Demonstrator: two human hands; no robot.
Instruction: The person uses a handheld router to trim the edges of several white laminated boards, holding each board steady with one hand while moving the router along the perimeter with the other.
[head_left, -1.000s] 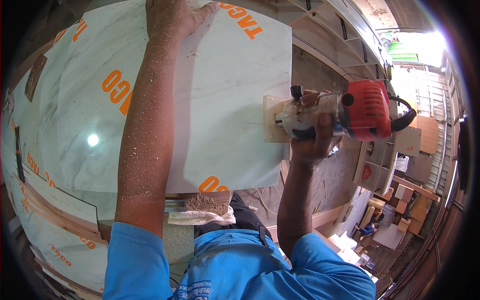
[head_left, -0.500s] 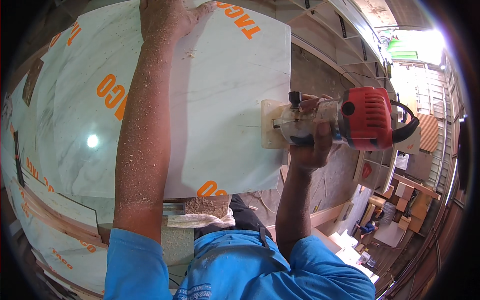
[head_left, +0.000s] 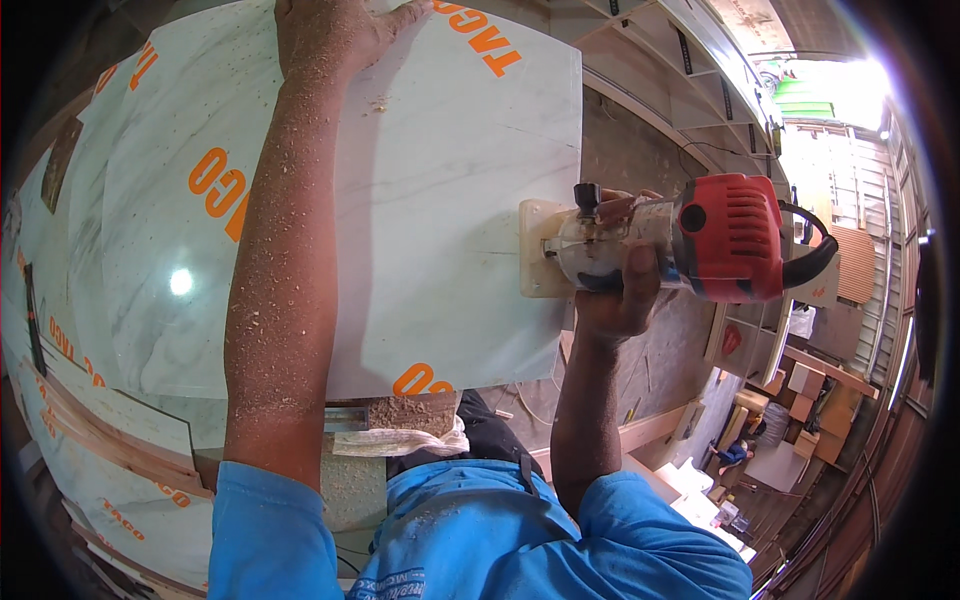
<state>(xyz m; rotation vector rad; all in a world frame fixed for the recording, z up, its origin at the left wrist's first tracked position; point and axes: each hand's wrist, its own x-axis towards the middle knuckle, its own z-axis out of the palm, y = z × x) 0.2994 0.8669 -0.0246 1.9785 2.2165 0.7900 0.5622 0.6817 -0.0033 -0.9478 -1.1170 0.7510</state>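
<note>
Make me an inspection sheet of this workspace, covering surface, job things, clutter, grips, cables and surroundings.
Surface: marble-patterned panel with orange printing.
Job things: red-bodied handheld router, lying sideways in the picture; its off-white base plate overlaps the panel's right margin.
Clutter: pale chips on the panel; dust and chips on the left forearm; pale cloth-like strip near the waist; stacked boards at lower left.
Grips: left hand on the panel, thumb spread, fingers cut off by the frame; right hand wrapped around the router.
Cables: black cord at the router's rear; its full run cannot be traced.
Surroundings: shelving unit at upper right; grey floor.
</note>
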